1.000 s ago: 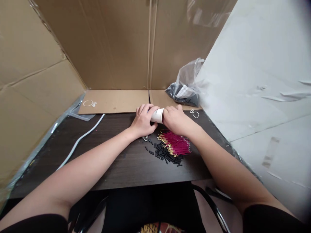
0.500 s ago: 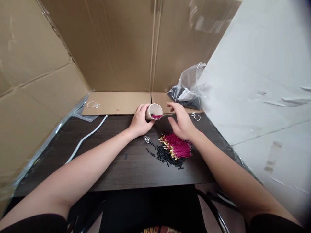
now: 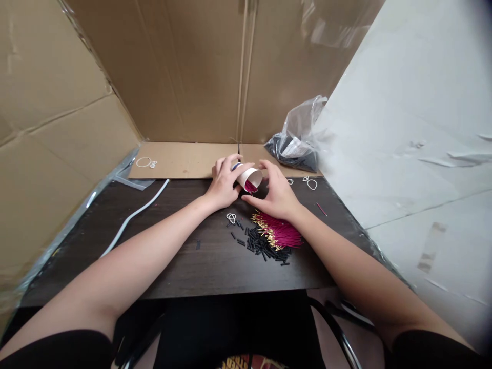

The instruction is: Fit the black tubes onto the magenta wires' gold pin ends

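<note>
Paper cup [image 3: 249,177] lies tipped, mouth toward 4 o'clock, left hand [image 3: 223,184] curled round its base, right hand [image 3: 277,197] half-open at the rim; judged best: tilt slowly, right palm guarding, so contents join the magenta pins [image 3: 280,233] at 5 o'clock.

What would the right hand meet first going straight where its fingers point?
The tilted paper cup held in the left hand; the right hand looks almost on its rim, depth unclear.
</note>
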`<state>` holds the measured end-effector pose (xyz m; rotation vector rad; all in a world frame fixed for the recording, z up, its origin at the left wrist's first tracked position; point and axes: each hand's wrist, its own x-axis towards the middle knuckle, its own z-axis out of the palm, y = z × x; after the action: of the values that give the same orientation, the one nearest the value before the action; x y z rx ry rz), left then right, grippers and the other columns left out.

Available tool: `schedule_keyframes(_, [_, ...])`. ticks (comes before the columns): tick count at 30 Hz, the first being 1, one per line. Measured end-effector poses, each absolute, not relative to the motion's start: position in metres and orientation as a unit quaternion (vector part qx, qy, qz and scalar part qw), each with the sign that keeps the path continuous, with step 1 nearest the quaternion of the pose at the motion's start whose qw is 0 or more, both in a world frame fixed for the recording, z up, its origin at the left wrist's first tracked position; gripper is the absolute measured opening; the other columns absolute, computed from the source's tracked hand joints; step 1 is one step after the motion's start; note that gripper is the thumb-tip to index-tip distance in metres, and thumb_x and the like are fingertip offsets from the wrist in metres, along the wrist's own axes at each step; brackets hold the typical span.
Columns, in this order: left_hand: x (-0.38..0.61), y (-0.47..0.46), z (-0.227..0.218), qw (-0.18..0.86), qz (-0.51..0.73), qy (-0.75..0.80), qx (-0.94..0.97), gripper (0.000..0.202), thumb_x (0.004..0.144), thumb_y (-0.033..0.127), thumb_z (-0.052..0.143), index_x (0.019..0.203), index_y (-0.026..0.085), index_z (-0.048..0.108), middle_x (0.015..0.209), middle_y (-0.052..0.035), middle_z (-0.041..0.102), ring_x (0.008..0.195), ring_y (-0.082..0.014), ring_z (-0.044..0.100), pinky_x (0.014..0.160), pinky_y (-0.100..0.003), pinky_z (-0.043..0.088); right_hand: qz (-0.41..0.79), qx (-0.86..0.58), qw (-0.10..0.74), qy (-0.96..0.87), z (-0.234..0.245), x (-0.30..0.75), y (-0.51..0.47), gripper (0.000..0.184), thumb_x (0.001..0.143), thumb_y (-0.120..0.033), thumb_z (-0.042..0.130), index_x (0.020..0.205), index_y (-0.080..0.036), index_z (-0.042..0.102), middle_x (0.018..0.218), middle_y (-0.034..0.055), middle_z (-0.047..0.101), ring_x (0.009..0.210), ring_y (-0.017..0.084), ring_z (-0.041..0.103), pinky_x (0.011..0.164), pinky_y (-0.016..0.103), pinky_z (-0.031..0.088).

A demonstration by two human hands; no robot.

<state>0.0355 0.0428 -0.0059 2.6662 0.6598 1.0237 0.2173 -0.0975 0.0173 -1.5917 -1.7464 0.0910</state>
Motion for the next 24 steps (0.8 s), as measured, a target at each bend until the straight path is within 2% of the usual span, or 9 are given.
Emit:
schedule_keyframes(2, [0.038,0.042,-0.008,0.106,0.337,0.216,0.910,0.066,0.089,0.011,0.075,0.149,0.039,0.071,0.163,-0.0077,0.052,0.144,-0.0383,0.048,0.124,-0.063,0.043,0.032,-0.635,0.384,-0.670,0.015,0.212,-0.093,0.081,0.092,-0.051,0.083,0.157,-0.017,0.048,0.151,0.0248,0.063,0.137,0.042,0.063,0.114,0.058,0.052])
schedule_keyframes(4, [0.038,0.040,-0.008,0.111,0.330,0.209,0.914,0.070,0.086,0.009,0.075,0.150,0.038,0.069,0.160,-0.0085,0.053,0.142,-0.0379,0.050,0.122,-0.062,0.044,0.032,-0.647,0.388,-0.656,0.013,0.209,-0.090,0.067,0.092,-0.047,0.082,0.145,-0.018,0.054,0.137,0.0227,0.070,0.125,0.040,0.068,0.105,0.054,0.055])
schedule_keyframes(6, [0.037,0.039,-0.007,0.120,0.329,0.216,0.911,0.075,0.084,0.011,0.077,0.154,0.035,0.064,0.159,-0.0112,0.052,0.142,-0.0387,0.051,0.123,-0.063,0.044,0.032,-0.658,0.389,-0.644,0.012,0.211,-0.090,0.059,0.090,-0.046,0.083,0.135,-0.019,0.057,0.126,0.0200,0.073,0.114,0.037,0.071,0.095,0.049,0.056])
schedule_keyframes(8, [0.036,0.038,-0.007,0.134,0.333,0.234,0.904,0.080,0.085,0.015,0.080,0.159,0.030,0.055,0.157,-0.0149,0.051,0.144,-0.0403,0.050,0.125,-0.064,0.043,0.020,-0.667,0.391,-0.633,0.012,0.217,-0.090,0.057,0.088,-0.048,0.085,0.129,-0.020,0.057,0.122,0.0180,0.073,0.111,0.036,0.071,0.092,0.047,0.056])
schedule_keyframes(11, [0.035,0.039,-0.009,0.147,0.344,0.260,0.890,0.074,0.088,0.021,0.080,0.156,0.023,0.050,0.153,-0.0179,0.051,0.147,-0.0412,0.050,0.127,-0.064,0.042,-0.032,-0.685,0.391,-0.614,0.011,0.235,-0.086,0.057,0.089,-0.049,0.085,0.128,-0.020,0.056,0.126,0.0187,0.070,0.117,0.036,0.068,0.099,0.049,0.055])
schedule_keyframes(15, [0.035,0.040,-0.013,0.158,0.335,0.267,0.890,0.060,0.089,0.019,0.078,0.143,0.022,0.053,0.143,-0.0153,0.054,0.141,-0.0378,0.054,0.126,-0.061,0.045,-0.087,-0.733,0.365,-0.568,0.004,0.258,-0.071,0.057,0.088,-0.044,0.084,0.131,-0.019,0.055,0.132,0.0206,0.066,0.122,0.039,0.066,0.100,0.051,0.054])
schedule_keyframes(19, [0.035,0.039,-0.012,0.169,0.317,0.275,0.892,0.052,0.090,0.020,0.078,0.137,0.021,0.056,0.139,-0.0146,0.054,0.137,-0.0359,0.056,0.125,-0.059,0.046,-0.090,-0.747,0.352,-0.556,-0.003,0.268,-0.062,0.063,0.085,-0.044,0.087,0.133,-0.018,0.056,0.136,0.0220,0.066,0.123,0.041,0.066,0.101,0.054,0.055])
schedule_keyframes(24, [0.033,0.038,-0.010,0.179,0.306,0.280,0.892,0.048,0.091,0.020,0.078,0.135,0.021,0.057,0.136,-0.0138,0.055,0.134,-0.0350,0.058,0.123,-0.058,0.047,-0.086,-0.730,0.351,-0.581,-0.001,0.270,-0.070,0.073,0.087,-0.052,0.086,0.143,-0.015,0.055,0.144,0.0252,0.063,0.133,0.044,0.063,0.113,0.059,0.052])
